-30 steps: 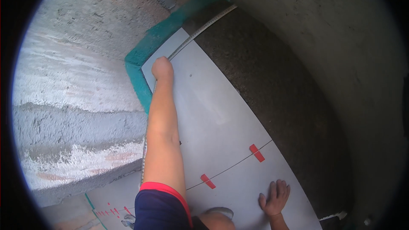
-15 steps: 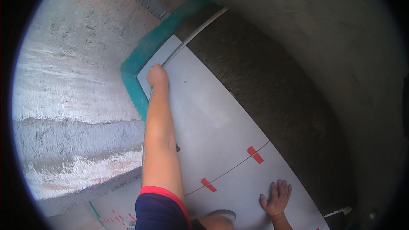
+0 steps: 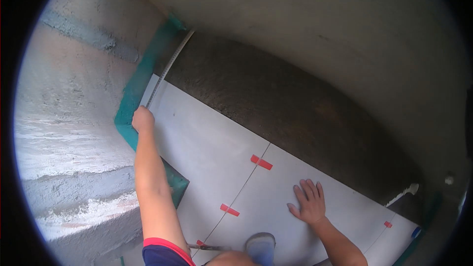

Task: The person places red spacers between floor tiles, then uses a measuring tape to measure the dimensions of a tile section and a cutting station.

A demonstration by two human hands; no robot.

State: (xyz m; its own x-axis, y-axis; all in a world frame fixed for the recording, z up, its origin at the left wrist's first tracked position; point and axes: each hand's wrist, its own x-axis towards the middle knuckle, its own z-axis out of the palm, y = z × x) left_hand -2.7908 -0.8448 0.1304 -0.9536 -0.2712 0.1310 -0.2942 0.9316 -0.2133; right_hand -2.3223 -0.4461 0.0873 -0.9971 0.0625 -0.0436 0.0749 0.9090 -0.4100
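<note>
My left hand (image 3: 143, 119) is closed on the near part of a tape measure, beside the far left corner of a large pale grey tile (image 3: 212, 143). Its pale, printed blade (image 3: 171, 61) stretches from the fist across the tile edge and dark bare floor, up to the foot of the far wall. My fist hides the tape's near end, and no case shows. My right hand (image 3: 311, 204) rests on another tile, palm down with fingers spread, holding nothing. Red wedges (image 3: 261, 162) sit along the dark joint between these tiles.
A strip of dark bare floor (image 3: 295, 113) runs between tiles and far wall. Green coating (image 3: 129, 103) lines the left wall's foot. A shoe (image 3: 261, 246) stands on the tile near a thin dark bar (image 3: 207, 248). A small blue object (image 3: 416, 232) lies far right.
The view has turned, so the scene sits rotated and further left, and more of the right side shows. My left fist still grips the tape, and my right hand stays flat on the tile.
</note>
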